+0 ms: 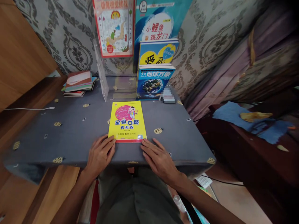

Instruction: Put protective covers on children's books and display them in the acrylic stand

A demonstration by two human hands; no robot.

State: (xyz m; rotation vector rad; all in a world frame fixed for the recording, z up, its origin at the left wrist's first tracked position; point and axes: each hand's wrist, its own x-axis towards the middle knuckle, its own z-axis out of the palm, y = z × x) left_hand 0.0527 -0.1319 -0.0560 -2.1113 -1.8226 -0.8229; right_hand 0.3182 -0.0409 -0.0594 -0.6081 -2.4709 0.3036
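Note:
A yellow workbook [127, 127] with a pink circle, a cartoon figure and a red lower edge lies flat on the grey tablecloth. My left hand [101, 153] rests at its lower left corner, with the fingertips on the cover's edge. At the lower right corner, my right hand [160, 159] touches the book with its fingertips. Fingers on both hands are stretched out rather than wrapped round the book. Behind it stands a clear acrylic rack [116, 95] holding a blue book with a globe [153, 84], a yellow-and-blue book [157, 54] and taller picture books.
A small pile of books [79, 82] lies at the back left, near a white cable [30, 109]. A blurred-out object [168, 95] sits right of the rack. Beyond the table's right edge, a blue cloth [235, 119] lies on a dark red surface.

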